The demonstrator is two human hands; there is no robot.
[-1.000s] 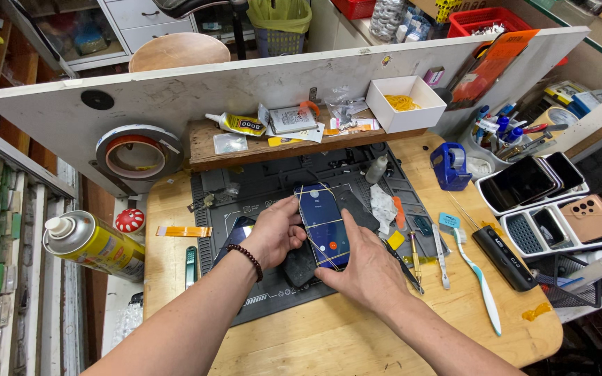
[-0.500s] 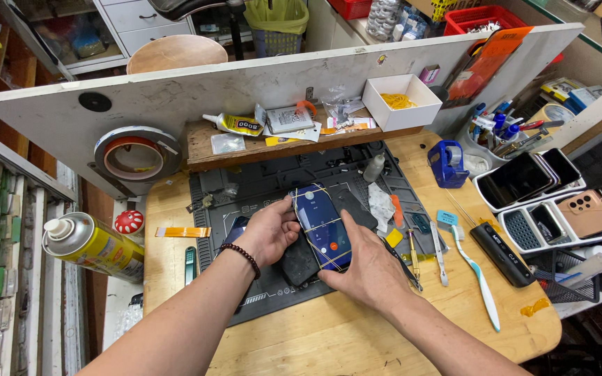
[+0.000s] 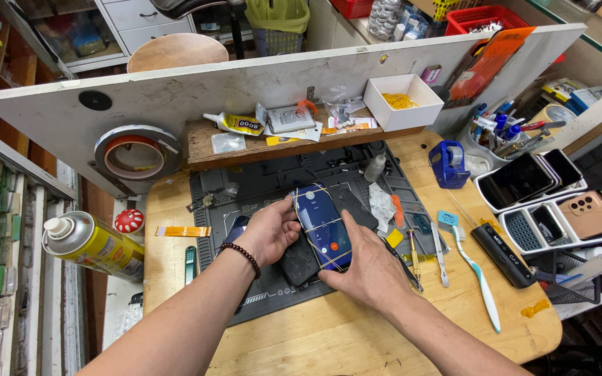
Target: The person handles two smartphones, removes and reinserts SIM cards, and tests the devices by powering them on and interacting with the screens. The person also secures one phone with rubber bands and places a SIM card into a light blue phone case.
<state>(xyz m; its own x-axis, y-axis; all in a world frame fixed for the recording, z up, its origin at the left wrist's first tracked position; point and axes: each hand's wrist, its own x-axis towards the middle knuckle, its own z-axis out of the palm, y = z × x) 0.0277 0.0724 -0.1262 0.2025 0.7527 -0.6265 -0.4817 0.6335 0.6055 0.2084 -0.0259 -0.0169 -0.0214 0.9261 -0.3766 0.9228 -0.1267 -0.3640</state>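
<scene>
**Two hands held a blue phone bound with rubber bands over a work mat**

A person's view looked down at a cluttered wooden desk [image 3: 315,334]. Both hands gripped a blue phone [image 3: 323,226] wrapped in thin rubber bands, which lay on a dark work mat [image 3: 273,181] in the middle of the desk. The left hand [image 3: 267,233], with a beaded bracelet [image 3: 240,253] on its wrist, curled against the phone's left edge, fingers bent around it. The right hand [image 3: 367,268] lay flat against the phone's right edge and lower end, thumb pressing the side. A dark flat part [image 3: 297,261] sat under the phone, touching it.

At the left edge of the desk stood a yellow spray can [image 3: 92,244], tilted, with a red-and-white mushroom-shaped object [image 3: 129,221] just beside it. A toothbrush [image 3: 472,268] with a pale blue handle lay right of the mat, near a black bar-shaped tool [image 3: 503,254]. A blue tape dispenser [image 3: 449,163] stood farther back. On a wooden shelf [image 3: 203,150] behind the mat lay a glue tube [image 3: 235,124] and a white box [image 3: 402,101].
</scene>
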